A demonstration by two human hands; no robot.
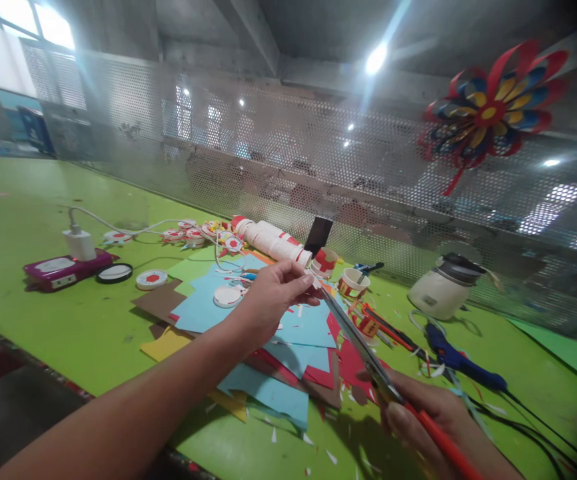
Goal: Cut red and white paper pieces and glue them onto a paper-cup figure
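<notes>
Fingers of the left hand [276, 295], pinched together at frame centre, hold a small white piece [317, 283], presumably to steady it at the tips of the red-handled scissors [356, 339], around which the right hand [431, 408] curls, lower right.

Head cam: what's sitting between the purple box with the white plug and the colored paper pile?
Two round discs, seen in the head view: a black-rimmed disc, then a red-centred disc nearer the pile.
</notes>
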